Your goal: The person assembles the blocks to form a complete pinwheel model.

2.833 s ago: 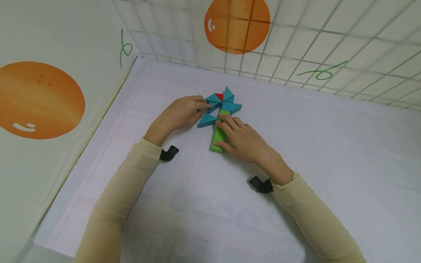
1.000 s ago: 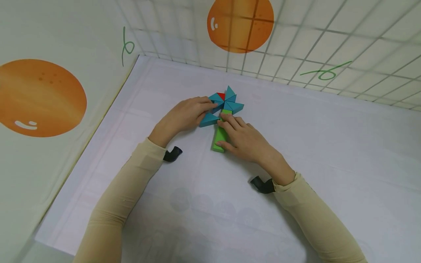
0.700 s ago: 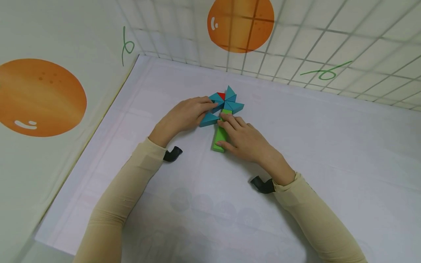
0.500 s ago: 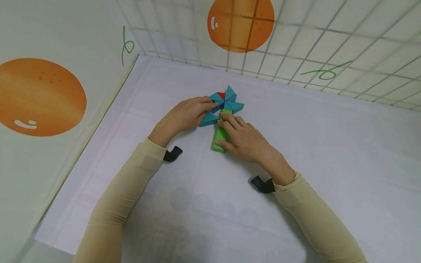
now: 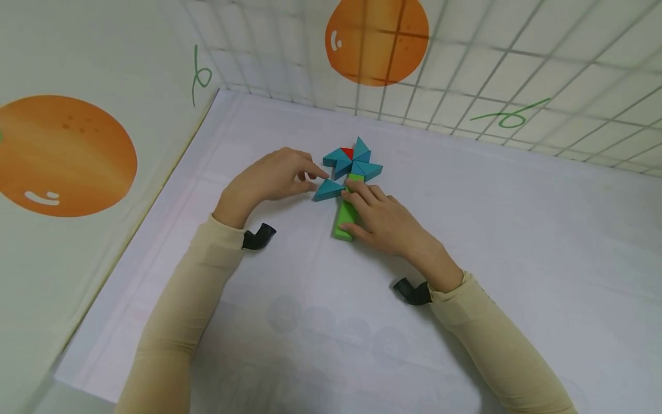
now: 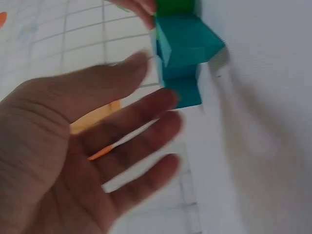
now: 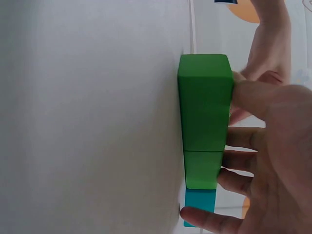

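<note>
Just left of a separate blue triangular block [image 5: 328, 189], my left hand [image 5: 271, 175] hovers with loosely bent fingers and nothing between them. In the left wrist view its thumb and fingers stand apart beside the blue block [image 6: 187, 41]. My right hand [image 5: 390, 221] rests its fingertips and thumb on top of a row of green blocks [image 5: 347, 214]. The right wrist view shows two green blocks [image 7: 207, 112] end to end, with a blue block beyond them. Above the row, several blue triangular blocks [image 5: 367, 169] and a red triangle [image 5: 347, 153] form a pinwheel.
A white sheet [image 5: 496, 241] covers the table. A wall with a grid pattern and an orange fruit picture [image 5: 376, 40] stands behind, and another orange picture [image 5: 67, 155] is at left. Black curved pieces [image 5: 260, 237] stick out at both cuffs.
My left hand has let go of the pinwheel's left blocks and drawn back to the left, uncovering them. The right hand stays on the green blocks. The blocks look unmoved.
</note>
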A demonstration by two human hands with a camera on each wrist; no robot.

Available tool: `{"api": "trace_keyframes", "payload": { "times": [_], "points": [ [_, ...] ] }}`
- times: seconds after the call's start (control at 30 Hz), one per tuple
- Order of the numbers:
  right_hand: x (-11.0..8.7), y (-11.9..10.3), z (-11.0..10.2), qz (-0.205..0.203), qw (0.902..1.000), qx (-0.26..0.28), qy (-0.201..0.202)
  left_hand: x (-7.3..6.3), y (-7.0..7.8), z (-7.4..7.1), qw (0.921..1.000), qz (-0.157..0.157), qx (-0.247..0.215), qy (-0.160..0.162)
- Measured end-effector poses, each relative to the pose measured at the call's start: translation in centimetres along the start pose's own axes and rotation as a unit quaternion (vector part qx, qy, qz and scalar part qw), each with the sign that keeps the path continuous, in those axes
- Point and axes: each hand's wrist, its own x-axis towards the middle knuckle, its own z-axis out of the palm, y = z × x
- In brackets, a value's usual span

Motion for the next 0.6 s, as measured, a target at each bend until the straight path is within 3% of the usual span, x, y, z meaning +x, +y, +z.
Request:
{"api": "trace_keyframes", "payload": {
  "times": [0.13,0.23,0.6],
  "points": [
    [0.03,-0.02,0.01,0.002,1.0,0.003,-0.001,-0.04,0.06,-0.02,0.9985,-0.012,-0.016,-0.051],
    [0.05,-0.01,0.08,0.004,1.0,0.002,-0.003,0.1,0.16,0.23,0.9977,-0.012,-0.022,-0.063],
    [0.02,0.01,0.08,0.0,1.0,0.002,0.003,0.2,0.71,0.83,0.999,0.005,-0.028,-0.035]
  ]
}}
